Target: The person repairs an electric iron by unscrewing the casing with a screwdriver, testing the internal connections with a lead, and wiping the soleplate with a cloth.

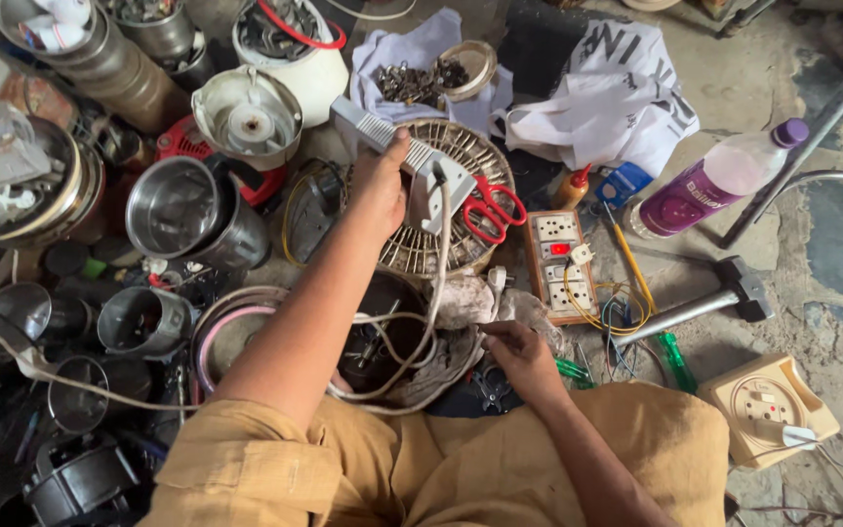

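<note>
My left hand [380,185] is raised over the clutter, fingers wrapped tight around a white ribbed appliance housing [404,161], thumb pressed along its near edge. The housing sits tilted, its ribbed end reaching past my fingertips toward the white tub [295,59]. A white power cord [431,293] leaves the housing just below my fingers and hangs in a loop toward my lap.

My right hand [519,353] is low, near my knee. Its fingers are curled together and appear to pinch the cord's far run against a dirty rag [480,298]; I cannot tell the exact grip.

Directly beyond my left fingers lies a round wire fan guard [480,161] with 1 pair of red-handled scissors [492,207] resting on it. To the right of the scissors is a switch board [558,256] with yellow wires. Further right of my right fingers lie a hammer [714,303] and a green-handled screwdriver [677,363]. A purple-capped bottle [719,181] lies well apart from both hands. Left of my left forearm stands a steel jar [178,210].
</note>
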